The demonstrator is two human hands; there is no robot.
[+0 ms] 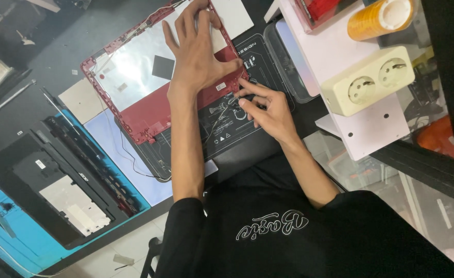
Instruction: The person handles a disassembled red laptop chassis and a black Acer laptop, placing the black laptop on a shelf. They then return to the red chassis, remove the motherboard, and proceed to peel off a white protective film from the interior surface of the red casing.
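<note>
Two hands at work on a red laptop lid shell (155, 105), which lies face-up on a dark printed work mat (227, 136) near the middle of the bench.

Left hand (198, 49): spread flat, palm down, pressing the lid's upper right area; fingers splayed toward the top edge, thumb hooked over the right rim. It grips nothing, only bears down.

Right hand (268, 110): fingers pinched together on thin wires (221, 116) at the lid's lower right corner, by the hinge. Whether it also holds a small tool, I cannot tell.

Judgement on the step: the wires look fine and easily kinked, so a light pull along their run, not across the hinge edge, would suit. Steady downward pressure from the flat hand should keep the shell from sliding on the mat. Risk: snagging the wire on the ragged plastic clips of the rim.

Lid appearance: red plastic frame with toothed, clip-lined edges; inner face mostly covered by shiny silver foil carrying a small dark square patch; bare red band along the lower part. A thin cable trails off the lower left edge over a pale blue sheet (113, 141).

Nearby: black laptop base (57, 175), opened, to the left on a bright blue mat (10, 242); cream double socket strip (368, 80) and an orange tape roll (379, 18) to the right.
</note>
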